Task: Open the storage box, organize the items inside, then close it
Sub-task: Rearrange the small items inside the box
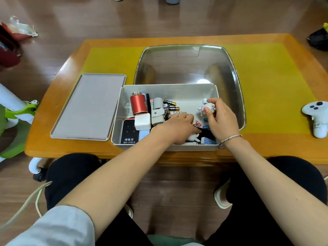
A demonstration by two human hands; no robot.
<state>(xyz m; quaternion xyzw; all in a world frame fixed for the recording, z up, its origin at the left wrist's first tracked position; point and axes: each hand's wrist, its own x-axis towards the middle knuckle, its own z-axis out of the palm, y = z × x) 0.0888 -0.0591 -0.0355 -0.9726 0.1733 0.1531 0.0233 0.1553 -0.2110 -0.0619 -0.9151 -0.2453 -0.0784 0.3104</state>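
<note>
The white storage box (186, 89) stands open at the table's near edge. Its grey lid (88, 107) lies flat to its left. At the box's left side are a red tin (138, 104), a white charger (142, 121), a black WI-FI device (128, 133) and batteries (170, 103). My right hand (221, 118) pinches a small white figurine (206, 107) at the box's right side. My left hand (177, 128) reaches into the middle of the box, its fingertips on small items I cannot tell apart. Coloured clips (198, 123) lie between the two hands.
A large metal tray (236, 82) sits behind the box on the yellow mat (266, 77). A white game controller (317, 118) lies at the table's right end. A green and white chair (17, 112) stands left of the table.
</note>
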